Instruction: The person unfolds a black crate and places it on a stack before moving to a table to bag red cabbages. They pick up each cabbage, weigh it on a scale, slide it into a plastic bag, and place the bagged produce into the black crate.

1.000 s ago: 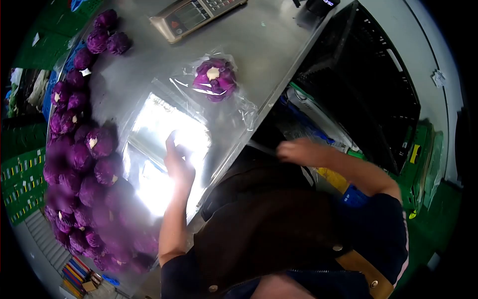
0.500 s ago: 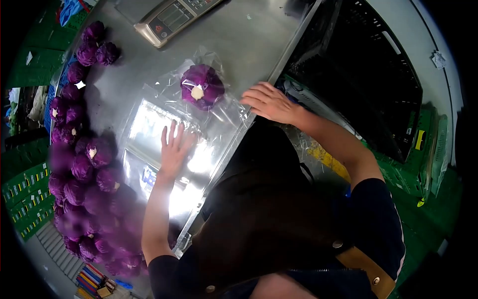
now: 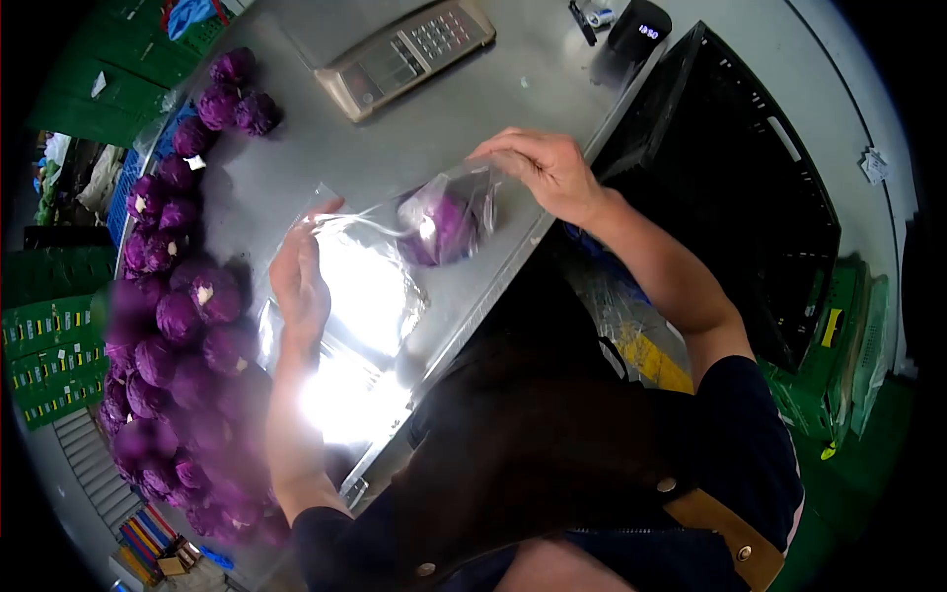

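A purple cabbage lies on the metal table, inside or under a clear plastic bag. My left hand pinches the bag's edge on the left of the cabbage. On the other side, my right hand grips the bag above and to the right of the cabbage, lifting the film. Glare on the plastic hides part of the bag.
Many purple cabbages are heaped along the table's left side. A scale with a keypad stands at the back, near a black clock. Black crates stand at the right, green crates at the far left.
Both hands have closed on the plastic bag and raised its edges. My left hand has moved left and up, my right hand slightly right. The view has shifted, showing more of the scale.
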`<state>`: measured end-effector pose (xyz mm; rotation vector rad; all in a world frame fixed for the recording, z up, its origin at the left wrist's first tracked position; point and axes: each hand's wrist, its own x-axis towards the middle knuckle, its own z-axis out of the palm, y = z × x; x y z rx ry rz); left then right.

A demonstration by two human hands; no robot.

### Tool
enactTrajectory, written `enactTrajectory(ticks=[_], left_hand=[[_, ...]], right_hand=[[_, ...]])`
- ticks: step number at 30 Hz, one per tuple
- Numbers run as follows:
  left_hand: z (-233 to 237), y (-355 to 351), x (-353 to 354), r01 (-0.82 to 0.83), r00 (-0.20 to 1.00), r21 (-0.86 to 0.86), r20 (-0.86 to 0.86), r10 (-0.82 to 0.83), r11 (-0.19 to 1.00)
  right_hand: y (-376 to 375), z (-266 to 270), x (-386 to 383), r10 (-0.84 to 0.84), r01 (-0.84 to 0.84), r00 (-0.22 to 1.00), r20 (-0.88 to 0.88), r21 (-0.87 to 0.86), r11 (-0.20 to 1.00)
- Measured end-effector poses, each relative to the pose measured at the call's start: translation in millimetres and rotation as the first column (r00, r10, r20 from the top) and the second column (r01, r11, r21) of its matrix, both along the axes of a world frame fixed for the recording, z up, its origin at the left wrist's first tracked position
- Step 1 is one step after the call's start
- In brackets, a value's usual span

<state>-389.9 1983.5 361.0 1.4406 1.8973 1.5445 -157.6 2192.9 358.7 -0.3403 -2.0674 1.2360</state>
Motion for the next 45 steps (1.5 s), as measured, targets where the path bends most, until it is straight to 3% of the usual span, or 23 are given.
enactTrajectory(ticks=[2,5,6,9,13,14,15,18,19,21,23,25,26,28,30,32,33,35,37,38,41,44,45], left_hand=[[-4,12,2,-0.178,0.973,0.064,0.161,0.166,0.982],[1,32,24,-0.309,0.887,0.083,0.385,0.256,0.947],[1,41,30,-0.380,0.844,0.058,0.429,0.321,0.923],[2,45,44,-0.420,0.756,-0.064,0.528,0.387,0.906],[-29,37,60,-0.380,0.656,-0.372,0.537,0.531,0.847],[-63,29,52,-0.357,0.653,-0.374,0.556,0.515,0.856],[-76,21,52,-0.288,0.632,-0.475,0.558,0.538,0.832],[-75,7,48,-0.018,0.582,-0.718,0.558,0.591,0.696],[-65,3,51,-0.134,0.610,-0.714,0.488,0.624,0.688],[-44,0,55,-0.355,0.644,-0.659,0.341,0.685,0.663],[-10,9,85,-0.455,0.864,-0.138,0.170,0.473,0.880],[11,7,100,-0.033,0.994,-0.070,-0.104,0.026,0.997],[2,31,106,0.271,0.937,-0.078,-0.206,-0.282,0.959],[-23,57,120,0.063,0.788,-0.450,-0.525,-0.321,0.891],[-56,56,111,0.030,0.868,-0.516,-0.411,-0.279,0.856],[-61,57,105,-0.003,0.871,-0.506,-0.425,-0.246,0.863],[-64,56,102,0.061,0.901,-0.533,-0.334,-0.276,0.844],[-70,56,94,0.194,0.932,-0.564,-0.151,-0.331,0.802],[-67,56,87,0.270,0.962,-0.462,0.086,-0.260,0.845],[-86,46,85,0.287,0.945,-0.388,0.264,-0.192,0.876],[-93,48,67,0.371,0.742,-0.300,0.665,-0.087,0.879],[-105,48,33,0.424,0.498,-0.331,0.862,0.088,0.843],[-75,53,45,0.358,0.421,-0.324,0.893,0.158,0.876]], right_hand=[[-4,2,-17,-0.118,0.094,0.982,-0.150,-0.156,0.983],[-6,7,-26,-0.256,0.207,0.960,-0.114,-0.328,0.922],[-10,8,-33,-0.298,0.151,0.939,-0.172,-0.573,0.806],[-13,6,-36,-0.402,0.340,0.916,0.012,-0.558,0.757],[-18,-35,-18,-0.312,0.420,0.908,0.281,-0.610,0.672],[-18,-53,-11,-0.272,0.450,0.891,0.363,-0.630,0.633],[-20,-71,-3,-0.221,0.481,0.868,0.444,-0.647,0.592],[-28,-102,14,-0.259,0.541,0.805,0.533,-0.483,0.688],[-34,-106,19,-0.264,0.563,0.777,0.571,-0.442,0.698],[-38,-87,19,-0.174,0.591,0.771,0.613,-0.584,0.557],[-42,-86,18,-0.180,0.625,0.743,0.644,-0.573,0.530],[-44,-108,20,-0.193,0.617,0.748,0.635,-0.559,0.553],[-42,-116,21,-0.198,0.609,0.753,0.628,-0.550,0.572],[-33,-113,29,-0.267,0.614,0.689,0.673,-0.347,0.709],[-25,-70,27,-0.473,0.636,0.538,0.698,0.033,0.771],[-24,-22,19,-0.560,0.449,0.762,0.325,0.358,0.819],[-23,-20,14,-0.312,0.181,0.901,0.301,0.391,0.902],[-25,-53,-11,0.076,-0.191,0.952,0.295,0.381,0.905],[-22,-91,-16,0.194,-0.170,0.824,0.533,-0.095,0.981],[-17,-113,-20,0.311,-0.130,0.812,0.494,-0.367,0.921],[-7,-98,-39,0.429,-0.037,0.715,0.552,-0.583,0.812],[8,-52,-26,0.450,-0.061,0.762,0.466,-0.641,0.766],[10,-28,-8,0.417,-0.077,0.791,0.449,-0.602,0.795]])
